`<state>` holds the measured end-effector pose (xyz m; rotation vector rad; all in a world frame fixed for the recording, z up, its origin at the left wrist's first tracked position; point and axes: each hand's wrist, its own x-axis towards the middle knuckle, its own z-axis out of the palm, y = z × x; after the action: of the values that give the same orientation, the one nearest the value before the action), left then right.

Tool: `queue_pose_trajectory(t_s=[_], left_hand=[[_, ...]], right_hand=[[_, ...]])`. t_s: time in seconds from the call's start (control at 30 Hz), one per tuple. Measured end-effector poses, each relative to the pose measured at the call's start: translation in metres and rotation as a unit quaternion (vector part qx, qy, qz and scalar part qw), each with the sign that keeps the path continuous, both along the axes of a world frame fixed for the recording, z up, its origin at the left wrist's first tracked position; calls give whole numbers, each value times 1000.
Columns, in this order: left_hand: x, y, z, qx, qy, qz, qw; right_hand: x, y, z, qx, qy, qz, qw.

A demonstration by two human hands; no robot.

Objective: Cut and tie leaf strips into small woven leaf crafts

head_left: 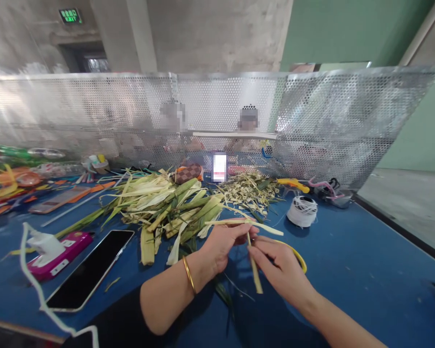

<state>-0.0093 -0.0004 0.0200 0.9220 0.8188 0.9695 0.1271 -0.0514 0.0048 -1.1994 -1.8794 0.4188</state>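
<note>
In the head view my left hand (pixel 221 246), with a gold bangle at the wrist, pinches several pale, flat leaf strips (pixel 271 228) where they cross. My right hand (pixel 281 266) is closed on one strip (pixel 255 278), whose end hangs down toward me. Both hands are close together above the blue table, fingertips almost touching. Just left of them lies a heap of yellow-green leaves (pixel 177 208), which look like corn husks. Partly hidden behind my right hand is a curved yellow piece (pixel 300 258).
A white spool of string (pixel 302 211) stands to the right, near a yellow-handled tool (pixel 293 184). Leaf scraps (pixel 252 191) lie further back. At left are a black phone (pixel 90 270) and a magenta power strip (pixel 63 253) with a white cable. A perforated metal screen (pixel 130 116) closes off the back.
</note>
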Motion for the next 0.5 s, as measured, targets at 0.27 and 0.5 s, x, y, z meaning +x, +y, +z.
queue_pose_trajectory(t_s=[0.27,0.5], left_hand=[[-4,0,10,6,21,-77,997],[2,-1,2,55,110,-52,991]], right_hand=[[24,16,9,28,-64,-118,991],[21,13,10,-72,-28,-73,994]])
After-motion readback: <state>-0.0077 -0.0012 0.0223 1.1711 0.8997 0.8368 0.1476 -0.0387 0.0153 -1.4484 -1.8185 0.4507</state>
